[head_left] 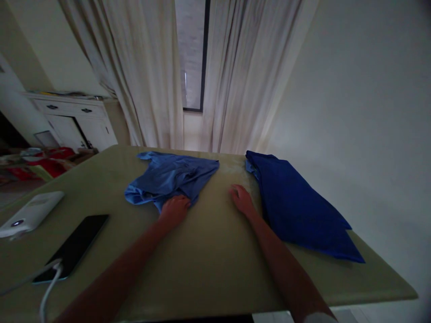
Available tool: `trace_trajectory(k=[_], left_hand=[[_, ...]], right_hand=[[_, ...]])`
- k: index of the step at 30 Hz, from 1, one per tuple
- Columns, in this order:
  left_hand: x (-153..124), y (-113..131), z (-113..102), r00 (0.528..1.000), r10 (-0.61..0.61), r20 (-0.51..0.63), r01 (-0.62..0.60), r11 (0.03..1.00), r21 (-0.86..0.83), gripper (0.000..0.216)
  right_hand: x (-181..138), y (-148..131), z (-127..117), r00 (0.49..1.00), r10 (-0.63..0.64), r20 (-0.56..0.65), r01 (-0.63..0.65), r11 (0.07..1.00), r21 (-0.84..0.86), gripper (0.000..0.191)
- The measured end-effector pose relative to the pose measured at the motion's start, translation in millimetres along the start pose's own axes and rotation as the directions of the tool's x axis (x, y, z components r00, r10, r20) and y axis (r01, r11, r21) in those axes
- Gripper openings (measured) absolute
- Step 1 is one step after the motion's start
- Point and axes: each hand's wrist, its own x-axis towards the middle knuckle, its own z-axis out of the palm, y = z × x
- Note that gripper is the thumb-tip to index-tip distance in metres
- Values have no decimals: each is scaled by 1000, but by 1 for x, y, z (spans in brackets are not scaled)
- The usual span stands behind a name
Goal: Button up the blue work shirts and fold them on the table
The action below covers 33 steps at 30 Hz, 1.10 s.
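Observation:
A crumpled light blue garment [170, 178] lies at the far middle of the pale green table [208, 251]. My left hand [174, 208] rests at its near edge, fingers curled onto the cloth. A dark blue cloth [296, 206] lies flat along the table's right side. My right hand [241, 198] lies on the bare tabletop just left of the dark blue cloth, fingers bent loosely, holding nothing that I can see.
A black phone [76, 246] with a white cable [47, 291] lies near the left front edge. A white power bank [32, 213] sits further left. Cream curtains [229, 76] hang behind the table, and a white cabinet [74, 119] stands at the back left.

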Motion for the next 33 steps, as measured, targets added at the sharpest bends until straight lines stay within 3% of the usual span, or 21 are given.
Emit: trace_trajectory(k=[3,7,10,13,17,20,24,25,27,30,33], left_hand=[[-35,36,9,986,167,9,-166,984,-69,35],[-62,41,24,974,192,-117,-209,965,-158,38],[-62,34,31,968,185,-170,-218,954,-205,38],[-59,31,33,964,191,-184,-229,950,-214,38],[-59,32,34,959,201,-201,-243,947,-210,39],[-59,32,35,960,198,-201,-240,947,-214,38],[-59,31,35,960,194,-203,-238,946,-219,37],[-59,31,35,959,196,-206,-241,945,-221,37],[-60,31,36,957,198,-214,-246,942,-230,38],[-60,30,37,958,194,-212,-244,939,-242,38],[-59,29,38,960,187,-207,-238,936,-259,38]], right_hand=[[-8,4,-20,979,143,-143,-164,975,-147,51],[-32,33,-59,902,319,-292,-420,803,-422,70],[-47,65,-88,872,473,-123,-475,758,-447,67],[-46,94,-121,877,475,66,-406,810,-423,47],[-35,111,-164,867,499,15,-439,777,-450,42],[-40,99,-163,867,498,-26,-460,779,-426,57],[-63,63,-108,868,497,25,-440,789,-429,96],[-68,56,-94,870,494,-3,-440,772,-459,96],[-71,49,-80,888,460,-20,-403,755,-518,78],[-59,55,-99,909,409,83,-290,762,-578,50],[-34,72,-156,909,404,101,-261,742,-617,43]])
